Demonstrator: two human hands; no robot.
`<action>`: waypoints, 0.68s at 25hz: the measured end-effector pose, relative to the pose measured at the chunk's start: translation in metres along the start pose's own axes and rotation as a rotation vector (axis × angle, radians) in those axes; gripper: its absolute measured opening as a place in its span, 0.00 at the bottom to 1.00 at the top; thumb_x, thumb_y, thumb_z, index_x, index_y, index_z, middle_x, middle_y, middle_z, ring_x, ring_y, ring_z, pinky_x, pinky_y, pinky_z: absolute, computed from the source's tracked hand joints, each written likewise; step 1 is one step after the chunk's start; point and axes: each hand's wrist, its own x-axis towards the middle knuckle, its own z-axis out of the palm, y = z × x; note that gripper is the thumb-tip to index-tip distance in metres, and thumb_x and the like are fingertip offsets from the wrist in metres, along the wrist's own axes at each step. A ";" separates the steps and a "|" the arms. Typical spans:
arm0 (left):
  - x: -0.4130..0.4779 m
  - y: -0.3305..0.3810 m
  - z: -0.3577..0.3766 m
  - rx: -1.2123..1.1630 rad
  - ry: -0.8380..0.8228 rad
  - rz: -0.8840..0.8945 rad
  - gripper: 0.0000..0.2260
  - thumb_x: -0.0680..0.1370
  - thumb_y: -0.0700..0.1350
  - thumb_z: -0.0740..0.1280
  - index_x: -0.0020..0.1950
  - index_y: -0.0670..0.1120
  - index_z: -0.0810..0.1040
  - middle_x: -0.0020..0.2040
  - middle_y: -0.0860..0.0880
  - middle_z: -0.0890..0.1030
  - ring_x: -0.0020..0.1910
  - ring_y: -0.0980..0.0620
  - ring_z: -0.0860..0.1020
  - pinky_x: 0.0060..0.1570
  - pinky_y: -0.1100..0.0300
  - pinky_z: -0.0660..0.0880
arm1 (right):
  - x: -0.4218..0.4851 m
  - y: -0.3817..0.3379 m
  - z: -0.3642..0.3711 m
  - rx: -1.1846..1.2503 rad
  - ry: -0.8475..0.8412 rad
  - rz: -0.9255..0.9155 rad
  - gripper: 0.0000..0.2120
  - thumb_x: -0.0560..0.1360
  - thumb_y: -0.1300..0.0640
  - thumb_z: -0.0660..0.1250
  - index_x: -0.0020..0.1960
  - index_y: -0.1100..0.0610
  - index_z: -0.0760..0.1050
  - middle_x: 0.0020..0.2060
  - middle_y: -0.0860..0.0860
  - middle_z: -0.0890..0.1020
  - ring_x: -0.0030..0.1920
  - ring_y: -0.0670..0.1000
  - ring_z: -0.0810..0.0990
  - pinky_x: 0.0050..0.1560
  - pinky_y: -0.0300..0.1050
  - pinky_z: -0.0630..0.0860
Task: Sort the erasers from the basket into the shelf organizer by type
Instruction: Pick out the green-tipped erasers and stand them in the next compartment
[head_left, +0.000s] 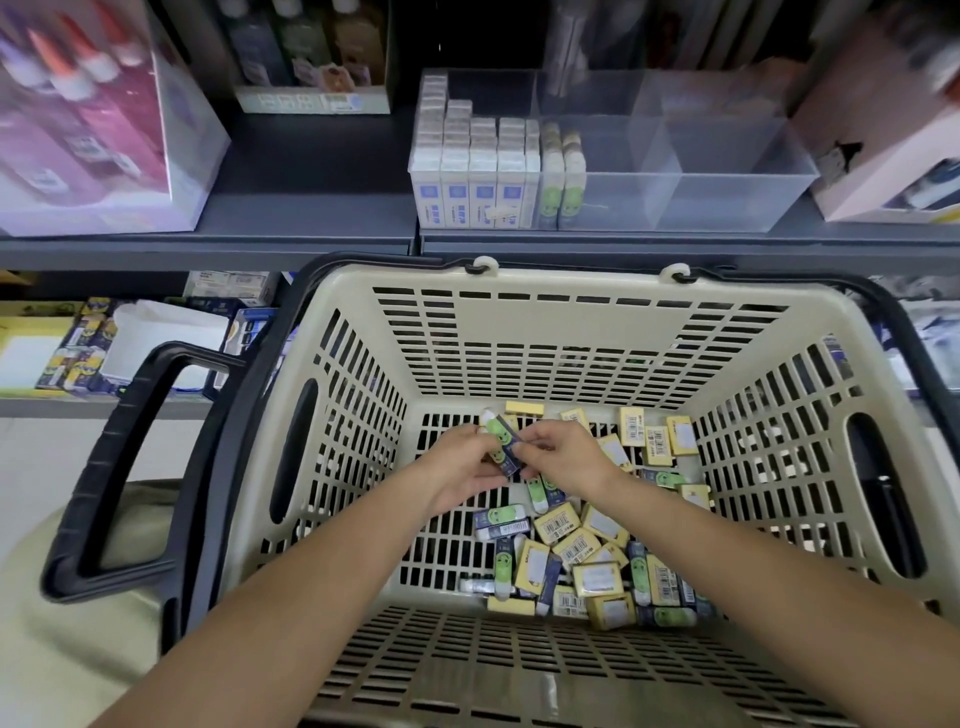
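Green-sleeved erasers (501, 442), seemingly light, stiff and slick, are being pinched edgewise by left hand (457, 470) and right hand (569, 457) fingers (540, 442).

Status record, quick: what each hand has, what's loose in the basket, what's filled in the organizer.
left hand: grips held green erasers inside the basket
right hand: pinches the same erasers
loose on basket floor: yellow erasers, loose green erasers
shelf organizer: white-blue erasers leftmost, shelved green erasers beside them
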 end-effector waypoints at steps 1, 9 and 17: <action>0.000 0.001 -0.001 -0.068 0.014 -0.026 0.05 0.78 0.38 0.62 0.51 0.42 0.76 0.43 0.43 0.80 0.41 0.48 0.81 0.41 0.54 0.79 | -0.001 -0.001 0.003 -0.015 0.019 -0.015 0.03 0.75 0.60 0.67 0.44 0.54 0.79 0.37 0.51 0.82 0.30 0.42 0.78 0.41 0.42 0.78; 0.003 0.005 -0.006 -0.004 0.125 -0.011 0.03 0.78 0.38 0.64 0.48 0.45 0.72 0.39 0.46 0.77 0.37 0.51 0.77 0.38 0.56 0.75 | 0.001 -0.003 -0.022 -0.466 -0.088 -0.080 0.11 0.72 0.54 0.71 0.53 0.55 0.78 0.47 0.49 0.77 0.48 0.48 0.77 0.50 0.41 0.73; 0.000 -0.001 -0.003 0.108 0.028 -0.035 0.10 0.74 0.33 0.68 0.45 0.45 0.71 0.36 0.46 0.77 0.33 0.53 0.76 0.31 0.61 0.70 | 0.003 0.017 -0.025 -1.082 -0.191 -0.168 0.32 0.69 0.44 0.71 0.68 0.52 0.66 0.60 0.51 0.66 0.62 0.52 0.66 0.62 0.47 0.65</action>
